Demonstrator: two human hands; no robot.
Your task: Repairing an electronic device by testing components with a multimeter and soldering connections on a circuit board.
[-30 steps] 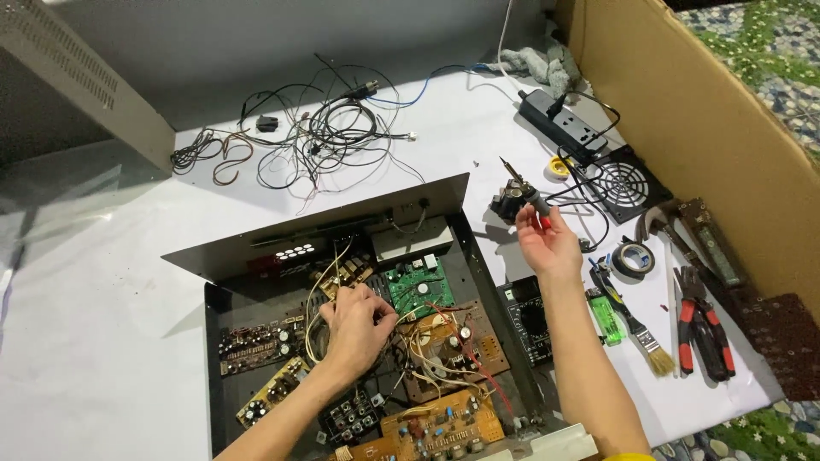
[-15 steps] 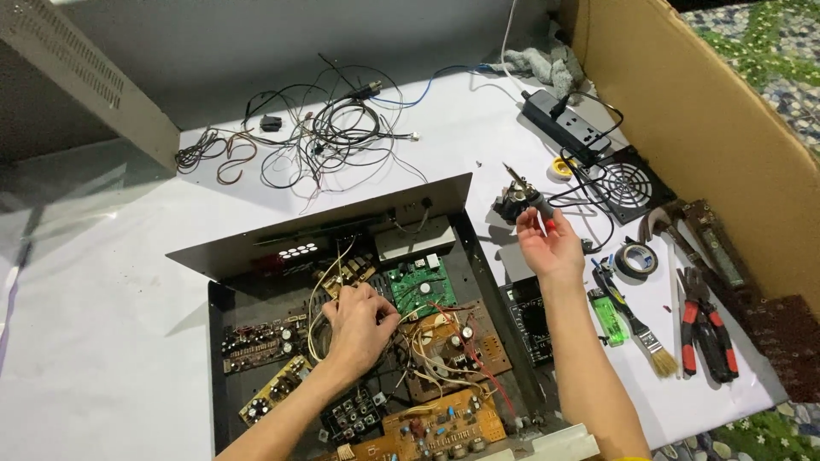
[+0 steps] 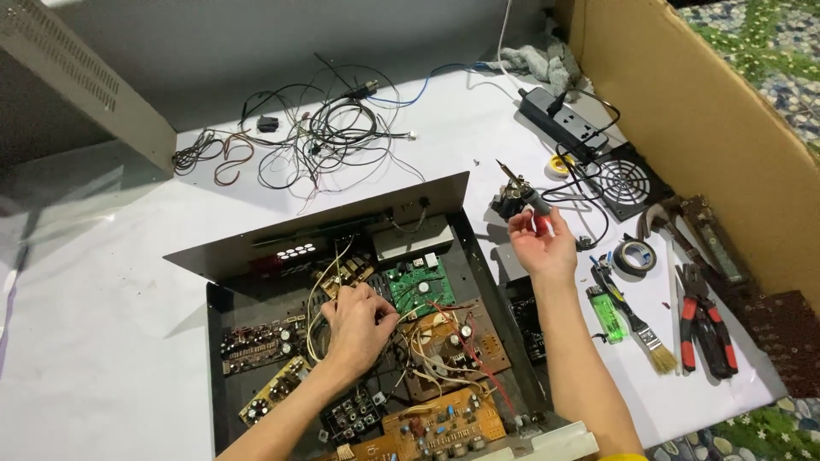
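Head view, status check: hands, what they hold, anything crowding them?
Left hand inside open chassis, pinching pale wires. Right hand gripping soldering iron, raised beside chassis. Paintbrush, green lighter, tape roll close alongside.

Bench clutter around the work

A tangle of cables [image 3: 316,137], a power strip [image 3: 564,119], a fan grille [image 3: 623,181], tape roll [image 3: 635,255], green lighter [image 3: 607,313], paintbrush [image 3: 639,320] and red-handled pliers [image 3: 705,320] are laid on the white table [image 3: 102,341].
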